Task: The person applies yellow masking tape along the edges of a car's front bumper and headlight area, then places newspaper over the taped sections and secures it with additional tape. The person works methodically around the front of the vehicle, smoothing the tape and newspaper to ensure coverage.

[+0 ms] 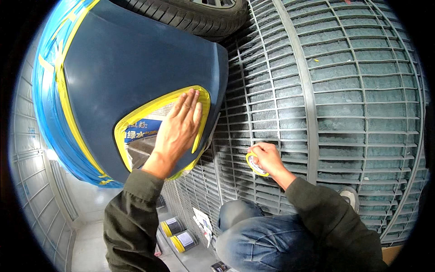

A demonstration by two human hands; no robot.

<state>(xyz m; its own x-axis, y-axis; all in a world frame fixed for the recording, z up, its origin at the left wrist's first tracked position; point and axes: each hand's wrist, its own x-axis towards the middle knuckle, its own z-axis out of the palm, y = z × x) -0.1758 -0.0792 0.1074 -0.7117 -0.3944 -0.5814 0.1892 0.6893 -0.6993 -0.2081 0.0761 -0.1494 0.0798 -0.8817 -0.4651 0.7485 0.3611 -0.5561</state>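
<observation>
A dark blue car body panel (131, 59) fills the upper left, edged with yellow tape and blue film. Its lower opening is covered with printed paper (140, 136) framed by yellow masking tape (201, 97). My left hand (177, 131) lies flat on that paper, fingers spread toward the taped upper edge. My right hand (266, 158) hangs to the right of the panel over the floor grating and grips a roll of yellow masking tape (254, 165).
Grey metal floor grating (344, 90) covers the right side. A tyre (190, 18) sits at the top behind the panel. Two yellow-lidded cans (177, 233) and a paper packet (203, 222) lie by my knee (253, 240). A pale wall is at left.
</observation>
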